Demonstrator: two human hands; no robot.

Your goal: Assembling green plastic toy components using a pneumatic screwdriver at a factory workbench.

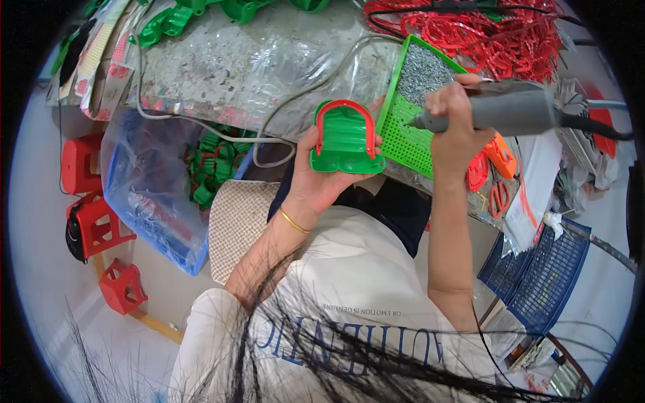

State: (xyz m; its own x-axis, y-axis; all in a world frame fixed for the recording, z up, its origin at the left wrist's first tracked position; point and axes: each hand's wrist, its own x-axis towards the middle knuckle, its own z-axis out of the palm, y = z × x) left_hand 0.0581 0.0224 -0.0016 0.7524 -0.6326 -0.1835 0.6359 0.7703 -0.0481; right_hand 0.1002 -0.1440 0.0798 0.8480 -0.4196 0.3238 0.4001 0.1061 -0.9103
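Observation:
My left hand (314,185) is closed around a green plastic piece (347,134), ribbed inside and with two rounded lobes at its near edge. An arched red strap (345,104) runs over it, its ends at the two sides. In my right hand (455,121) is a grey electric screwdriver (514,107), gripped near its front end. Its tip points left, over a bright green tray (406,158) with a perforated bottom. Small silver screws (424,72) are heaped at the tray's far end. Whether a screw sits on the tip is too small to tell.
Red straps (517,43) pile at the back right, green plastic parts (168,25) at the back left. A grey cable (326,84) crosses the worktable. At left stands a plastic-lined blue bin (195,258) of green-and-red pieces. Scissors (499,199) lie right, beside an orange tool (500,156).

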